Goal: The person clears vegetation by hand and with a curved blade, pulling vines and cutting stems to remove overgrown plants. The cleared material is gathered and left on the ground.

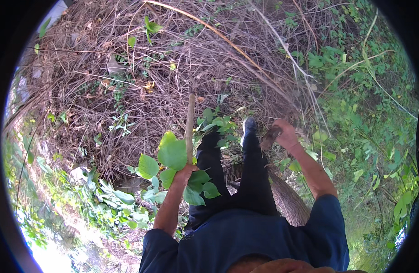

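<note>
My left hand (184, 174) is closed around the lower end of a straight wooden stick (190, 128), perhaps a tool's handle. The stick points away from me over dry brush, and its far end blends into the twigs. Broad green leaves (172, 154) surround that hand and partly cover it; whether it also grips their stem is hidden. My right hand (286, 135) rests with bent fingers on a rough brown stub of wood (271, 138), beside my right leg. Below this stub, a thick bark-covered trunk (287, 199) slants towards my right side.
A heap of dry twigs (144, 78) spreads before my feet. One long tan cane (209, 25) arches over it, and pale thin branches (291, 56) hang at the right. Leafy undergrowth (359, 119) grows to the right. My shoe (249, 125) stands at the heap's edge.
</note>
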{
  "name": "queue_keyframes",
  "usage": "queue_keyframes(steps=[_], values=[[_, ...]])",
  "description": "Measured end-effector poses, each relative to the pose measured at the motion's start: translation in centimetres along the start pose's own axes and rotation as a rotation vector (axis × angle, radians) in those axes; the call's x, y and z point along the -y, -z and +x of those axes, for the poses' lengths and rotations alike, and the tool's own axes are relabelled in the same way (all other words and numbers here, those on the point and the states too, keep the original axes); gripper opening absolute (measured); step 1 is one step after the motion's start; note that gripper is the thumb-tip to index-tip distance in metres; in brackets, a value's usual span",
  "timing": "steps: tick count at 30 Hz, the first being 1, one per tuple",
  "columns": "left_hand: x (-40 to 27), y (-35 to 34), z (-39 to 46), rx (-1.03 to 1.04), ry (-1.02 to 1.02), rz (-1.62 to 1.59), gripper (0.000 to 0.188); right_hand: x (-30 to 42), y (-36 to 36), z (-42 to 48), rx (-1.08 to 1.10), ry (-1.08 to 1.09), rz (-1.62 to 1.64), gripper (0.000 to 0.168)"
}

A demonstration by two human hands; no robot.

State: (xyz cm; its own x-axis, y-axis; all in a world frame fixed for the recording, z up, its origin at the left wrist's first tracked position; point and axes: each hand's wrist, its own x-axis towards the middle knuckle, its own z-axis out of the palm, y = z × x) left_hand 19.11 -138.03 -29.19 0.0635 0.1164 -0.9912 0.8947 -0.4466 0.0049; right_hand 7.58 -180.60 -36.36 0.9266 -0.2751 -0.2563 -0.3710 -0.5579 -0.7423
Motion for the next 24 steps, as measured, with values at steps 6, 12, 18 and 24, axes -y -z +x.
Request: queue_keyframes(steps=[6,12,18,24], values=[[1.6,-0.7,-1.0,-0.115,-0.311,0.054,0.035,9.6,3.3,1.7,0.005,0.103,0.14,0.024],[3.7,0.4,-1.3,-0.1,-0.372,0.093,0.04,18.2,10.2,5.5,0.01,-0.13,0.708,0.022],[6.1,1.3,-3.2,-0.141,-0.326,0.069,0.042,23.8,21.0,5.5,-0.233,0.204,0.788,0.03],[6.9,1.4,-6.1,-0.098,-0.235,-0.229,0.056,26.8,24.5,2.4,-0.115,0.376,0.89,0.038]])
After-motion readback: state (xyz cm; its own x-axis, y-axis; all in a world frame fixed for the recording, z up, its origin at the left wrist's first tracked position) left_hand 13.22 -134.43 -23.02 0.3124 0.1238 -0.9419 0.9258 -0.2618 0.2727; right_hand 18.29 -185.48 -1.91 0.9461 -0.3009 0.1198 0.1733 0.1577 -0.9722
